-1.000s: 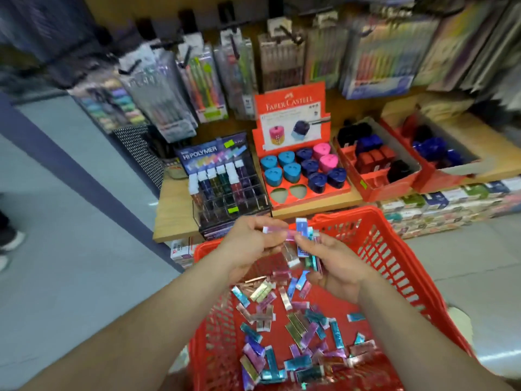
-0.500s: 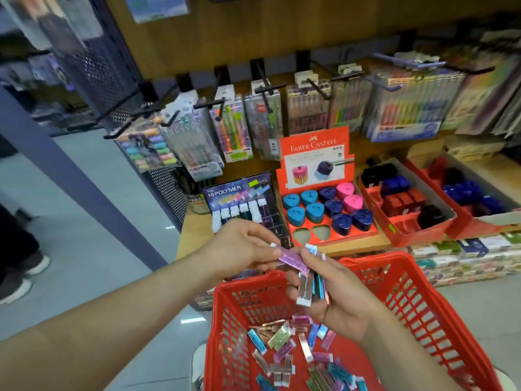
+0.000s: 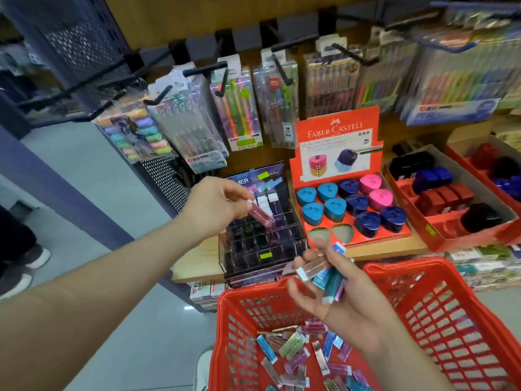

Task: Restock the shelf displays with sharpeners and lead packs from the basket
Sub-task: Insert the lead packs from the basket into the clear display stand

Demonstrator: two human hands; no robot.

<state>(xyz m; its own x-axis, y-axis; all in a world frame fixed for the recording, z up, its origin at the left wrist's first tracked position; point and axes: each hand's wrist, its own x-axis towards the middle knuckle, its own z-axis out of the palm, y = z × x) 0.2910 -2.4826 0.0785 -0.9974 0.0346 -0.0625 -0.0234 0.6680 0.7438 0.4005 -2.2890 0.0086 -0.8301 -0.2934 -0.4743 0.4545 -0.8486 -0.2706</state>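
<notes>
My left hand [image 3: 217,207] pinches one pink lead pack [image 3: 260,214] and holds it over the clear slotted lead display [image 3: 260,241] on the shelf. Lower down, my right hand [image 3: 335,300] holds several lead packs [image 3: 324,273], blue, teal and clear, fanned across its fingers above the red basket [image 3: 439,314]. Many more loose lead packs [image 3: 298,356] lie on the basket's floor. To the right of the lead display stands the red Faber-Castell sharpener tray [image 3: 346,204] with blue, navy and pink sharpeners and two bare slots at its front.
Red boxes of dark, blue and red sharpeners [image 3: 445,198] sit further right on the wooden shelf [image 3: 194,263]. Pen and highlighter packs hang on black hooks [image 3: 205,70] above. A person's dark shoes [image 3: 25,263] stand on the grey floor at far left.
My left hand has pulled the pink lead pack away from my right hand's bundle and carried it up over the lead display. The view has moved closer to the shelf.
</notes>
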